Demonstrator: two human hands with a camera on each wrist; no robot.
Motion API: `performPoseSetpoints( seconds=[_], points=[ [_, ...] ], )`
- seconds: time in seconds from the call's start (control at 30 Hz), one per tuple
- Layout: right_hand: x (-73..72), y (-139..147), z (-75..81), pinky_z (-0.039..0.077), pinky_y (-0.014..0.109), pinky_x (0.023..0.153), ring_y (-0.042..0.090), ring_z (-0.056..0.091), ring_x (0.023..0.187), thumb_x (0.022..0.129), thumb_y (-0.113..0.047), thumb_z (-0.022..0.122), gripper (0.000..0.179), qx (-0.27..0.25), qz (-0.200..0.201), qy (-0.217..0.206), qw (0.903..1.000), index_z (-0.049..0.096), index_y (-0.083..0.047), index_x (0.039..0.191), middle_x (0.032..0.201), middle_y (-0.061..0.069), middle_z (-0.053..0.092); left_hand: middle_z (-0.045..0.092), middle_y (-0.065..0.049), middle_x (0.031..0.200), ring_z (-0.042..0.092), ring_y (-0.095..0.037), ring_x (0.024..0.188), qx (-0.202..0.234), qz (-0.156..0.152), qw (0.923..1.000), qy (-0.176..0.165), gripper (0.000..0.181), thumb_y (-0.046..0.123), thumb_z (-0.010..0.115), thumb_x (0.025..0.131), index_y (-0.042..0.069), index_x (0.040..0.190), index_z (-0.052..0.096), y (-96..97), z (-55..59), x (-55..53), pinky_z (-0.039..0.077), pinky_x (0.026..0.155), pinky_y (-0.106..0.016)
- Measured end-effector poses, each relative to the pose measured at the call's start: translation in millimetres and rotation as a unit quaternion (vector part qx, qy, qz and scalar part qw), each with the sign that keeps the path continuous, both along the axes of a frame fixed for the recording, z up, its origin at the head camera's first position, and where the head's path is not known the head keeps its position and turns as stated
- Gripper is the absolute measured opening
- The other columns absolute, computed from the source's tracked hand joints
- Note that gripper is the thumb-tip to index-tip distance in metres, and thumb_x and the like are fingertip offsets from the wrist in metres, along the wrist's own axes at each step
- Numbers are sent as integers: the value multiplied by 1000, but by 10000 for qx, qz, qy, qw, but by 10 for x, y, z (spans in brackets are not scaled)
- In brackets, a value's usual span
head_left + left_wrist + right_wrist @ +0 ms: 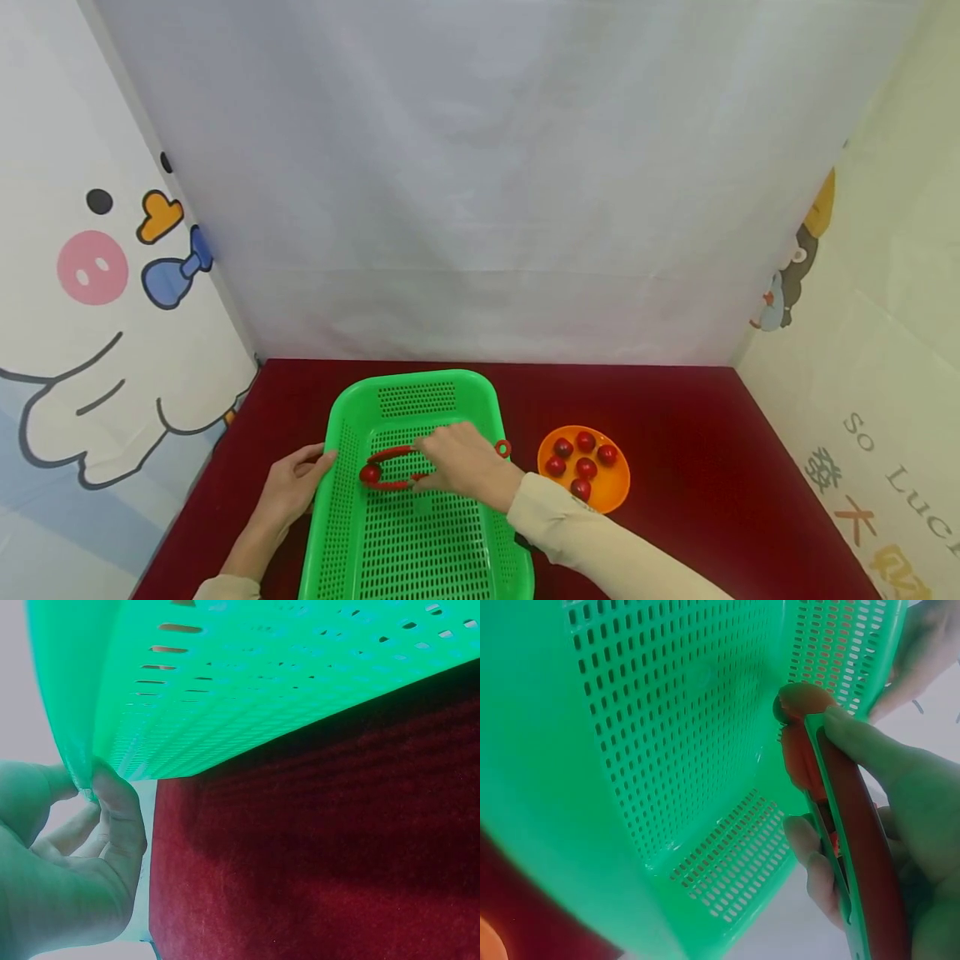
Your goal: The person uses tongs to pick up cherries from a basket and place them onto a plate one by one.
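Observation:
A green perforated plastic basket (360, 410) stands before me. My left hand (291, 485) pinches its left rim between thumb and fingers, as the left wrist view shows close up. My right hand (467, 462) reaches over the basket and grips red tongs (393, 452), whose ring end sticks out on the right, near the basket's right rim. Between the tongs' tips is a small red round fruit (370, 474), inside the basket near its left wall. In the right wrist view the tongs (859, 832) and the fruit (801, 701) appear against the basket.
An orange plate (617, 487) with several red round fruits (587, 468) stands to the right of the basket, close to my right sleeve. A dark red cloth (697, 475) covers the table. Behind it hangs a pale curtain (495, 208), with printed sheets at both sides.

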State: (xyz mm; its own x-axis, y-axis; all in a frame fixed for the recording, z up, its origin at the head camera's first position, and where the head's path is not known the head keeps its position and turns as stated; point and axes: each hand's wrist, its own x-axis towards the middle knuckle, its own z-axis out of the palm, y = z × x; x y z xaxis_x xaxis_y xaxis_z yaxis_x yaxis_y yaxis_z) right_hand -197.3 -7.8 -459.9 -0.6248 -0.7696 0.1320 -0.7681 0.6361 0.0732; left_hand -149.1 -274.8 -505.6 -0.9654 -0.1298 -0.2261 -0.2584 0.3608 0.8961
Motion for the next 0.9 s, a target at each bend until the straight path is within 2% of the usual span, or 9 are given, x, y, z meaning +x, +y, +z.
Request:
performPoseSetpoints(
  seconds=[0.17,0.4,0.53,0.73,0.83,0.9],
  points=[
    [16,59,40,18,18,43,3,24,47,80,-54,86,41,-92,-71,-104,9999,77,-18,98,49,-11,30,68,-27,120,69,-16,82,-49,-7,10000,-23,63,39,55,108,-7,150,44,-10,-7,-7,59,66,-35],
    [38,167,35,15,18,43,3,21,47,81,-52,85,40,-304,-27,-147,9994,75,-17,96,49,-11,30,69,-26,118,70,-18,81,79,9,10000,-39,62,38,55,108,-7,151,43,-3,-11,-8,60,67,-38],
    [49,232,14,15,17,42,3,22,45,81,-52,86,39,-413,-19,-132,9991,73,-16,90,49,-10,30,67,-27,121,69,-17,85,-55,-13,10000,-55,63,39,54,108,-6,150,44,1,-12,-12,59,68,-35],
    [87,327,-12,13,17,42,3,18,44,80,-53,86,40,-519,-28,-70,9986,72,-17,92,49,-11,30,65,-29,124,69,-20,88,-69,-22,10000,-55,63,39,54,109,-6,151,43,-5,-20,-10,60,69,-36],
    [102,376,-36,14,17,42,4,18,45,79,-52,87,40,-614,-44,-63,9981,71,-17,92,49,-10,34,66,-28,123,69,-20,88,-65,-25,10000,-43,63,39,54,109,-6,151,43,-9,-23,-14,60,69,-35],
    [109,406,-53,17,15,41,3,21,44,79,-51,87,40,-689,-56,-59,9976,74,-17,95,51,-11,43,66,-28,123,69,-20,89,-86,-27,10000,-43,62,39,54,109,-6,151,44,-4,-24,-16,60,70,-36]
  ],
)
